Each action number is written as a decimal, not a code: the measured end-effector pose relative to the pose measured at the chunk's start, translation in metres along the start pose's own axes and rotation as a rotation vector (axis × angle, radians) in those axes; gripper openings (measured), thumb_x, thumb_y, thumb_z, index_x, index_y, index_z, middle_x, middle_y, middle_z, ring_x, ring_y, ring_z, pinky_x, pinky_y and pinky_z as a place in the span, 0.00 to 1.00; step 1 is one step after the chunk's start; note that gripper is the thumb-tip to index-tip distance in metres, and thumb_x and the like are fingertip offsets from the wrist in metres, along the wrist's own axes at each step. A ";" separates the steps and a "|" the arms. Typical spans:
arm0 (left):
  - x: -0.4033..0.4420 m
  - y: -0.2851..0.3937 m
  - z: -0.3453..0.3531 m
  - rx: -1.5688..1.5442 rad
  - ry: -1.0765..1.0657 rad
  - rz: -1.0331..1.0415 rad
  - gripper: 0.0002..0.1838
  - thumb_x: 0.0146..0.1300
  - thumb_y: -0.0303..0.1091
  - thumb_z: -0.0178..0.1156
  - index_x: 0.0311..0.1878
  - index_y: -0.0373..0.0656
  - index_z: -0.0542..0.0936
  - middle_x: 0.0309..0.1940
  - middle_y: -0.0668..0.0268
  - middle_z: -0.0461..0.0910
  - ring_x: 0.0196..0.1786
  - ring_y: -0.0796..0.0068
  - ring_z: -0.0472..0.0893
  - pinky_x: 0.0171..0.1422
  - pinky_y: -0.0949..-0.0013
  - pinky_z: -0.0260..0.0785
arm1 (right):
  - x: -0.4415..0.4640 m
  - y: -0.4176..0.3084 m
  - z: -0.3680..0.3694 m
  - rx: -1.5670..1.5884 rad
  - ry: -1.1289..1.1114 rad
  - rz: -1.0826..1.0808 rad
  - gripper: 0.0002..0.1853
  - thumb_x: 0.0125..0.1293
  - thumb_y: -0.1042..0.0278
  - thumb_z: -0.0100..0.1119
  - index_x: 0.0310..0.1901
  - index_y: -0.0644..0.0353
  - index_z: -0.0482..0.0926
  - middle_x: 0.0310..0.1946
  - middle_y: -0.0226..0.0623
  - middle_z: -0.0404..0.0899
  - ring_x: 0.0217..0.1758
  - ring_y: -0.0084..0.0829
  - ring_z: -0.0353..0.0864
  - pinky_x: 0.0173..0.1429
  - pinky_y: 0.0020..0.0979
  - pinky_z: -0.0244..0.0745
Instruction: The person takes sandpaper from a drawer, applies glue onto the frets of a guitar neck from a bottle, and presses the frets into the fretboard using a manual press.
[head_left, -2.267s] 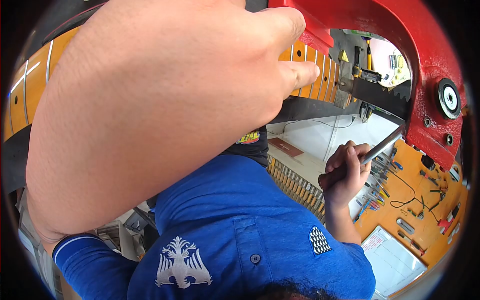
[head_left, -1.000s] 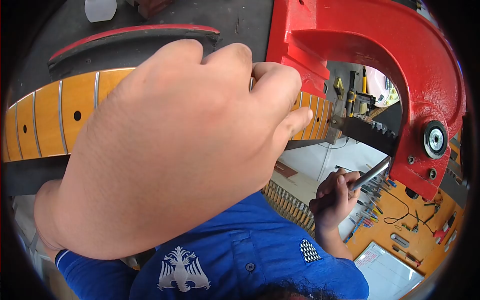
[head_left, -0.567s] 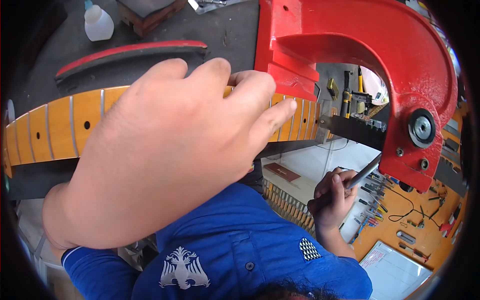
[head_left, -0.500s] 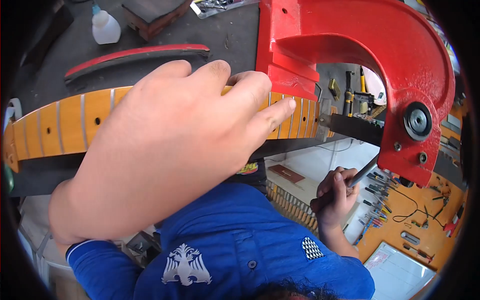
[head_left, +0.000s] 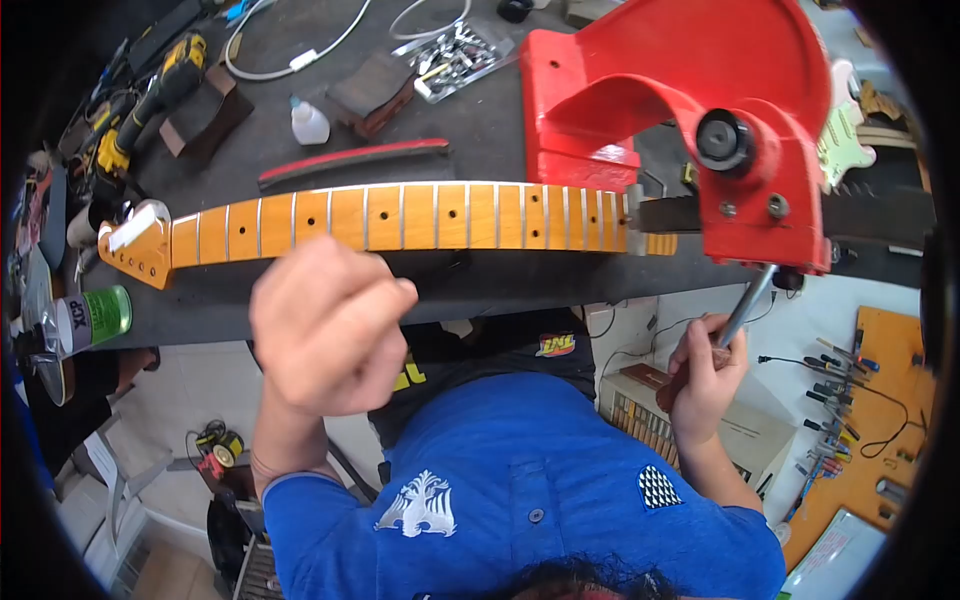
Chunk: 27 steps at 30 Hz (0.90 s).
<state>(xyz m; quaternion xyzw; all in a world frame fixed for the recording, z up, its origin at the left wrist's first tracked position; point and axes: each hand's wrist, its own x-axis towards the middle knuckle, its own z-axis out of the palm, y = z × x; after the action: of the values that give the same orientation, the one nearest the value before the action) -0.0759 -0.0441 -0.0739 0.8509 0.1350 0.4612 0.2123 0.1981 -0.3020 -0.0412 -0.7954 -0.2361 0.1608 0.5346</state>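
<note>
A maple guitar neck (head_left: 330, 215) lies across the dark bench, its headstock (head_left: 145, 245) at the left. My left hand (head_left: 335, 330) hangs just below the neck's near edge, apart from it, fingers curled and somewhat blurred, with nothing visible in them. My right hand (head_left: 708, 375) is wrapped round the brown grip of a metal lever (head_left: 750, 305). That lever rises to the underside of the red arbor-type press (head_left: 750, 190). A metal block (head_left: 637, 220) sits across the neck's right end, beside a dark bar (head_left: 670, 214) that reaches to the press.
Behind the neck are a red-edged curved strip (head_left: 355, 160), a small white bottle (head_left: 309, 123), a bag of small parts (head_left: 460, 60) and a yellow-black drill (head_left: 180, 70). A green-labelled jar (head_left: 95, 318) stands left. Tools hang on an orange board (head_left: 880, 400) at lower right.
My left hand has come off the neck and moved left and down, its fingers now curled. My right hand still grips the lever. The view has shifted, showing the whole neck and more bench.
</note>
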 end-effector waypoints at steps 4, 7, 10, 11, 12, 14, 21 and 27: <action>-0.023 0.022 0.027 0.294 -0.300 -0.158 0.20 0.53 0.25 0.74 0.52 0.37 0.86 0.41 0.60 0.83 0.41 0.57 0.81 0.43 0.57 0.71 | 0.000 -0.004 0.000 0.034 0.005 0.013 0.09 0.79 0.71 0.69 0.43 0.57 0.75 0.25 0.22 0.74 0.21 0.14 0.72 0.25 0.21 0.64; -0.044 0.024 0.040 0.538 -0.440 -0.181 0.22 0.62 0.33 0.72 0.59 0.39 0.84 0.46 0.61 0.79 0.49 0.62 0.80 0.48 0.62 0.71 | 0.001 -0.004 -0.002 0.047 -0.022 0.000 0.10 0.79 0.70 0.69 0.42 0.57 0.75 0.24 0.21 0.74 0.21 0.12 0.70 0.24 0.21 0.63; -0.041 0.033 0.034 0.574 -0.701 -0.203 0.14 0.66 0.32 0.69 0.53 0.40 0.83 0.44 0.61 0.78 0.50 0.60 0.81 0.48 0.61 0.72 | 0.001 -0.007 -0.001 0.050 -0.032 0.001 0.10 0.79 0.70 0.69 0.41 0.57 0.75 0.23 0.20 0.73 0.20 0.12 0.69 0.24 0.21 0.61; -0.040 0.034 0.032 0.495 -0.688 -0.218 0.12 0.66 0.30 0.69 0.51 0.40 0.82 0.43 0.61 0.78 0.50 0.59 0.81 0.47 0.60 0.72 | 0.001 -0.008 -0.001 0.046 -0.033 0.004 0.11 0.79 0.70 0.70 0.40 0.57 0.75 0.22 0.20 0.73 0.20 0.11 0.68 0.24 0.21 0.60; -0.037 0.035 0.028 0.415 -0.674 -0.232 0.11 0.66 0.28 0.68 0.49 0.40 0.81 0.42 0.61 0.78 0.49 0.58 0.82 0.47 0.59 0.73 | 0.001 -0.008 -0.002 0.051 -0.033 0.000 0.11 0.79 0.70 0.70 0.40 0.57 0.75 0.22 0.20 0.72 0.19 0.11 0.68 0.24 0.21 0.60; -0.023 0.038 0.018 0.176 -0.649 -0.286 0.11 0.64 0.24 0.67 0.49 0.39 0.81 0.40 0.61 0.77 0.48 0.58 0.83 0.47 0.59 0.74 | 0.002 -0.007 -0.001 0.060 -0.031 -0.007 0.11 0.79 0.70 0.69 0.40 0.57 0.75 0.21 0.19 0.71 0.19 0.11 0.67 0.24 0.21 0.59; 0.003 0.024 -0.011 -1.045 -0.523 -0.491 0.32 0.59 0.17 0.72 0.69 0.36 0.80 0.44 0.61 0.76 0.46 0.66 0.83 0.52 0.65 0.77 | 0.001 -0.007 -0.001 0.039 -0.015 -0.007 0.11 0.79 0.70 0.70 0.39 0.57 0.75 0.20 0.19 0.71 0.19 0.11 0.66 0.24 0.21 0.58; 0.029 0.035 0.003 -0.756 0.091 -0.247 0.24 0.57 0.16 0.76 0.58 0.38 0.86 0.42 0.58 0.81 0.42 0.67 0.86 0.45 0.69 0.78 | 0.001 -0.011 0.000 0.032 -0.017 0.005 0.11 0.79 0.70 0.69 0.39 0.57 0.75 0.20 0.19 0.71 0.19 0.11 0.66 0.24 0.22 0.59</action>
<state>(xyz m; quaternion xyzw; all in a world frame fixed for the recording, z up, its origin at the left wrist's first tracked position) -0.0572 -0.0627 -0.0376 0.6689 0.0664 0.4864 0.5582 0.1963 -0.2980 -0.0312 -0.7859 -0.2362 0.1728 0.5448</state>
